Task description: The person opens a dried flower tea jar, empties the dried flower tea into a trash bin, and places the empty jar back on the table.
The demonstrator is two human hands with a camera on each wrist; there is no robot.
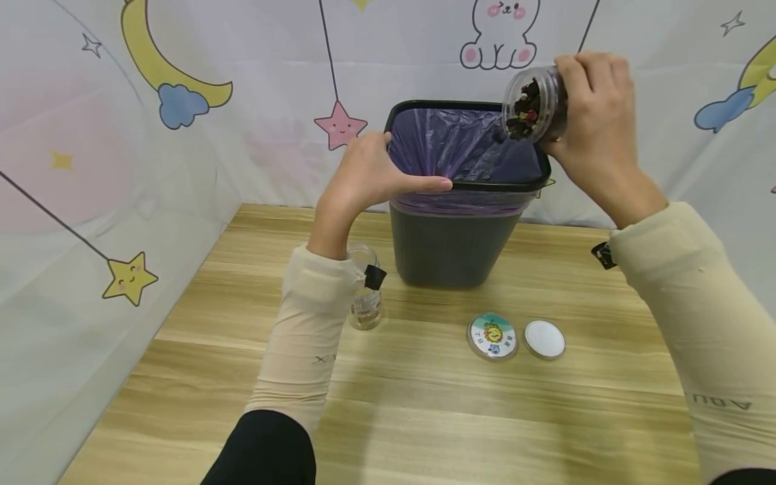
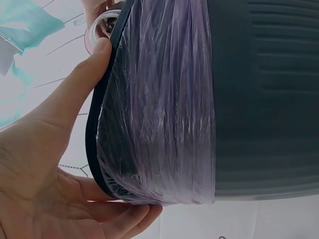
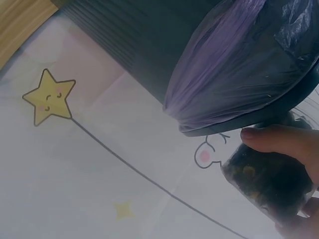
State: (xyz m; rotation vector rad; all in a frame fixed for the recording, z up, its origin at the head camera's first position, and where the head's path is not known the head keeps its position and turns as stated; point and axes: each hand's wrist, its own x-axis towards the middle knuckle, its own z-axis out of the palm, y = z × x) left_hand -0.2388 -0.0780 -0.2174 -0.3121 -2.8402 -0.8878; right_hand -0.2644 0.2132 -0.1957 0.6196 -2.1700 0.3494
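In the head view, a grey trash bin (image 1: 451, 246) with a black rim and a purple liner bag (image 1: 436, 145) stands on the table. My left hand (image 1: 370, 168) grips the rim at its left front corner, thumb along the front edge and fingers round the side. In the left wrist view those fingers (image 2: 124, 219) lie against the bagged side. My right hand (image 1: 597, 111) holds a clear plastic jar (image 1: 548, 108) tipped on its side at the bin's right edge, its mouth facing left over the opening. Dark dried pieces with some red and yellow bits fill part of the jar.
A second clear jar (image 1: 366, 306) with a label stands beside my left forearm, partly hidden by the sleeve. Two round lids lie in front of the bin: a printed lid (image 1: 493, 335) and a smaller white lid (image 1: 545, 339). A patterned cloth (image 1: 273, 87) hangs behind the table.
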